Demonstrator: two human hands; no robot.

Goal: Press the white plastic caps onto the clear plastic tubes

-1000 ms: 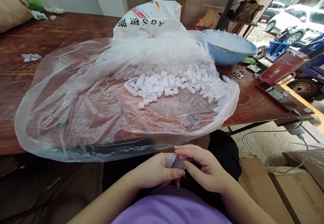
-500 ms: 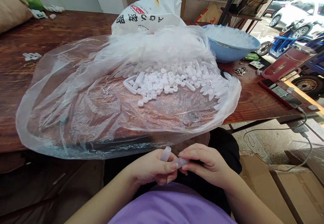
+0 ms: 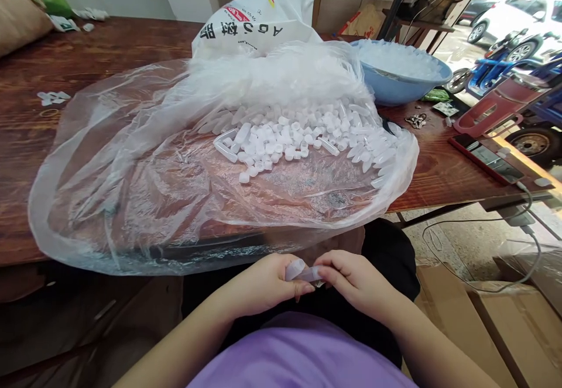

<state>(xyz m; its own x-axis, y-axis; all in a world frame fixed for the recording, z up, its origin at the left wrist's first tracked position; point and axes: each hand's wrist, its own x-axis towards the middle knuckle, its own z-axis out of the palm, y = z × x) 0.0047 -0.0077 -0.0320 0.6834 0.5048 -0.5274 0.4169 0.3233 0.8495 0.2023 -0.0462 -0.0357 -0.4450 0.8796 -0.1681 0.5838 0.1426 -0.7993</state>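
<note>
Above my lap, my left hand (image 3: 267,280) is closed around small translucent plastic tubes. One tube (image 3: 294,268) tilts up beside the thumb. A second plastic tube (image 3: 309,274) stretches across to my right hand (image 3: 357,278), whose thumb and fingers pinch its far end. The fingertips partly cover that end, so I cannot tell whether a cap is on it. Beyond the hands, a clear plastic bag (image 3: 144,201) lies spread on the table, with a heap of white caps (image 3: 270,142) and more pointed tubes (image 3: 373,151) at its mouth.
A blue basin (image 3: 401,86) heaped with translucent pieces stands on the wooden table (image 3: 439,171) at the back right. A white printed sack (image 3: 259,22) is behind the bag. To the right lie a phone (image 3: 485,158) with a cable and a pink bottle (image 3: 500,104); cardboard boxes (image 3: 513,323) sit below.
The upright tube in my left hand has tipped over to the right. My hands have shifted slightly, and more of the second tube shows between them.
</note>
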